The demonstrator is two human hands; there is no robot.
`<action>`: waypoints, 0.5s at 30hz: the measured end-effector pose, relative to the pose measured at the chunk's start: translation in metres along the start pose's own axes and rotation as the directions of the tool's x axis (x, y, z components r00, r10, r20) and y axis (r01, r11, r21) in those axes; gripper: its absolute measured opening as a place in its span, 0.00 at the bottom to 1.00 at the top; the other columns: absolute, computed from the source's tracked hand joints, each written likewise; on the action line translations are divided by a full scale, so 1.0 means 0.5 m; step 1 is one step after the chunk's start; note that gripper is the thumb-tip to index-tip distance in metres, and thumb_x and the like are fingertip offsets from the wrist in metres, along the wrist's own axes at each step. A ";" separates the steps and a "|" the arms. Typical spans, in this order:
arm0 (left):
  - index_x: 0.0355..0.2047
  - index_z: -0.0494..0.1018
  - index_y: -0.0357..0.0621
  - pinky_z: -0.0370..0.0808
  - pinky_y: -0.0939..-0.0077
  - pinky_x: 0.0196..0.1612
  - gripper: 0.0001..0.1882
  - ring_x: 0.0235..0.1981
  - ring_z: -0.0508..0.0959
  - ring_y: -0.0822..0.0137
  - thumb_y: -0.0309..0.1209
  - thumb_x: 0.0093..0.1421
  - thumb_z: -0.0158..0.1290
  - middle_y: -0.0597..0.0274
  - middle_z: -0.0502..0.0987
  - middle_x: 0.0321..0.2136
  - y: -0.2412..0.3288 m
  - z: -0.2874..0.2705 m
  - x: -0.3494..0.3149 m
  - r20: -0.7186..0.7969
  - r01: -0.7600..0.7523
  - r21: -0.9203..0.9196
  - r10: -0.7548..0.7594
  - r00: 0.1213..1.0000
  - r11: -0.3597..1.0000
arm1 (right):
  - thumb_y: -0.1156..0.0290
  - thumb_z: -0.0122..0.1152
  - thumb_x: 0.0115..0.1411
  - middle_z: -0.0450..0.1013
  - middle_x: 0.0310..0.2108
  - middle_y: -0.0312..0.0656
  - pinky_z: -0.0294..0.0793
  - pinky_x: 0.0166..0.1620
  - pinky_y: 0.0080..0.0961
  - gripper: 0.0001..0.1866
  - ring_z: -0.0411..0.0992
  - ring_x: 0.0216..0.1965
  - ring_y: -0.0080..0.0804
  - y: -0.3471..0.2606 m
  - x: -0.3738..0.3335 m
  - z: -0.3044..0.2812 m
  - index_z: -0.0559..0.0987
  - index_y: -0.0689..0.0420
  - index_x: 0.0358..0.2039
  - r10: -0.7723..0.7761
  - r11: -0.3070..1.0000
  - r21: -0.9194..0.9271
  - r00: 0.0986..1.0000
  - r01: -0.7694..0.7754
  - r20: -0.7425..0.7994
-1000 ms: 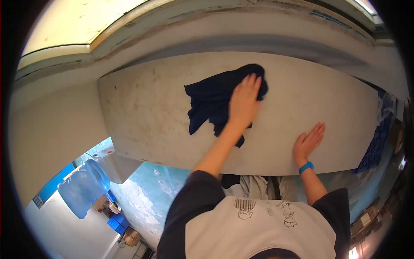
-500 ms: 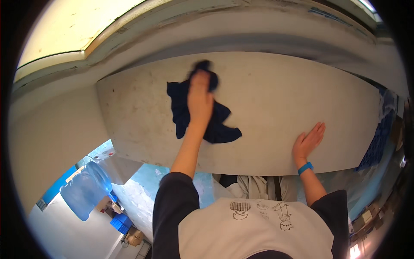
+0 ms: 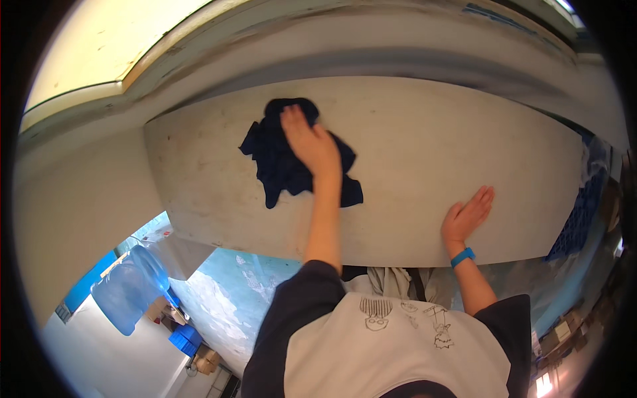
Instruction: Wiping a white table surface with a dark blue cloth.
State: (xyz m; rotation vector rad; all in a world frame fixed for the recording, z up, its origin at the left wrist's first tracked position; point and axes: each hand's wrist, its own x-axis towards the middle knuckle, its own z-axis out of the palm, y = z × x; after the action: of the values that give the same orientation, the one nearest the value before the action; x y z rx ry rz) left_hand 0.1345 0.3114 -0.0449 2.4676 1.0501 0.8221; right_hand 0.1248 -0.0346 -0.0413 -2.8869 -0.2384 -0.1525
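Observation:
A dark navy cloth (image 3: 275, 162) lies crumpled and spread on the left half of a pale, stained tabletop (image 3: 398, 152). On top of it rests my left hand (image 3: 310, 142), palm down with the fingers stretched out flat, pressing the cloth against the surface. Part of the cloth is hidden beneath that hand and wrist. Toward the near right edge, my right hand (image 3: 468, 215) is laid flat and bare on the tabletop, its fingers extended. A blue band (image 3: 462, 257) circles the right wrist.
Along the table's far side runs a pale wall with a ledge (image 3: 371, 40). A translucent blue water jug (image 3: 129, 288) is at the lower left, near a blue bin (image 3: 186, 339) and a cardboard box (image 3: 207, 360). A dark blue crate (image 3: 576, 222) adjoins the right end.
My left hand has turned, its fingers now pointing up and left, and the cloth has shifted slightly left under it. My right hand stays flat in about the same place on the table.

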 end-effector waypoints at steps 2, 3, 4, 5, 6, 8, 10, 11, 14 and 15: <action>0.56 0.68 0.31 0.58 0.55 0.68 0.32 0.65 0.61 0.44 0.19 0.47 0.52 0.40 0.66 0.60 0.076 0.012 -0.051 0.254 -0.140 -0.234 0.199 0.947 0.962 | 0.64 0.42 0.63 0.43 0.72 0.56 0.37 0.70 0.51 0.38 0.40 0.73 0.53 0.000 0.001 0.004 0.48 0.63 0.71 0.008 1.000 -0.004 1.000 -0.008 0.010; 0.56 0.69 0.33 0.59 0.55 0.67 0.32 0.65 0.63 0.44 0.20 0.46 0.53 0.41 0.67 0.60 0.094 0.001 -0.072 0.361 -0.249 -0.345 0.373 0.855 0.905 | 0.64 0.42 0.63 0.43 0.72 0.56 0.37 0.70 0.52 0.38 0.40 0.73 0.53 -0.004 0.000 0.004 0.47 0.63 0.71 0.006 1.000 0.005 1.000 -0.006 0.022; 0.56 0.70 0.34 0.62 0.55 0.65 0.33 0.63 0.65 0.45 0.20 0.44 0.53 0.43 0.69 0.59 0.078 -0.020 -0.066 0.431 -0.283 -0.378 0.438 0.789 0.882 | 0.64 0.42 0.63 0.43 0.72 0.56 0.37 0.70 0.52 0.38 0.40 0.73 0.53 -0.010 -0.002 0.001 0.47 0.63 0.71 0.005 1.000 0.012 1.000 -0.006 0.027; 0.55 0.71 0.36 0.64 0.55 0.63 0.33 0.62 0.67 0.46 0.20 0.43 0.53 0.45 0.70 0.58 0.047 -0.038 -0.051 0.494 -0.309 -0.418 0.499 0.712 0.854 | 0.64 0.42 0.63 0.42 0.73 0.56 0.37 0.70 0.51 0.38 0.39 0.73 0.53 -0.009 -0.001 0.001 0.47 0.63 0.71 0.011 1.000 0.016 0.999 -0.011 0.037; 0.53 0.73 0.38 0.69 0.55 0.59 0.33 0.59 0.71 0.49 0.18 0.41 0.52 0.48 0.72 0.55 0.009 -0.052 -0.018 0.458 -0.363 -0.361 0.503 0.733 0.859 | 0.64 0.42 0.63 0.42 0.73 0.56 0.37 0.71 0.51 0.38 0.39 0.73 0.53 -0.007 0.007 0.001 0.47 0.63 0.71 0.015 1.000 0.016 0.999 -0.016 0.040; 0.53 0.72 0.35 0.67 0.54 0.60 0.30 0.59 0.70 0.47 0.17 0.44 0.50 0.45 0.72 0.55 -0.079 -0.052 0.042 0.398 -0.200 -0.234 0.281 0.873 0.952 | 0.63 0.42 0.63 0.42 0.73 0.56 0.36 0.71 0.51 0.38 0.39 0.73 0.53 0.009 0.013 0.007 0.46 0.63 0.71 0.019 1.000 0.009 0.999 -0.019 0.034; 0.54 0.70 0.32 0.62 0.55 0.65 0.28 0.61 0.67 0.44 0.16 0.49 0.47 0.42 0.71 0.56 -0.077 -0.038 0.036 0.125 -0.081 -0.064 0.089 0.988 0.995 | 0.63 0.42 0.63 0.42 0.73 0.55 0.36 0.71 0.51 0.39 0.39 0.74 0.53 0.005 -0.006 0.003 0.46 0.63 0.71 0.028 1.000 0.004 0.998 -0.028 0.051; 0.56 0.69 0.31 0.60 0.54 0.66 0.29 0.62 0.65 0.42 0.17 0.50 0.48 0.39 0.70 0.57 -0.041 -0.015 0.016 0.047 -0.038 -0.012 0.039 0.998 0.999 | 0.63 0.42 0.63 0.42 0.73 0.55 0.35 0.71 0.51 0.39 0.38 0.74 0.53 -0.003 0.001 -0.003 0.46 0.63 0.71 0.029 1.000 0.007 0.998 -0.029 0.052; 0.59 0.66 0.34 0.60 0.53 0.66 0.35 0.64 0.64 0.44 0.18 0.46 0.55 0.42 0.66 0.61 0.032 -0.022 -0.040 0.361 -0.291 -0.184 0.340 0.868 0.939 | 0.63 0.43 0.62 0.42 0.73 0.55 0.35 0.71 0.50 0.39 0.38 0.74 0.52 -0.009 0.011 0.002 0.46 0.63 0.71 0.021 0.999 0.030 0.999 -0.023 0.047; 0.60 0.66 0.35 0.61 0.54 0.65 0.37 0.64 0.64 0.45 0.18 0.44 0.56 0.44 0.66 0.61 0.044 -0.038 -0.042 0.452 -0.329 -0.272 0.422 0.786 0.904 | 0.63 0.44 0.62 0.42 0.73 0.55 0.34 0.71 0.50 0.40 0.38 0.74 0.52 -0.009 0.008 0.003 0.46 0.63 0.71 0.019 0.999 0.035 0.999 -0.020 0.044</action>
State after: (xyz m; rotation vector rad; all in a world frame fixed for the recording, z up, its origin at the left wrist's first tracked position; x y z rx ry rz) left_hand 0.1224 0.2826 -0.0269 2.5544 0.2817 0.3059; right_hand 0.1283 -0.0291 -0.0413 -2.8589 -0.2183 -0.0807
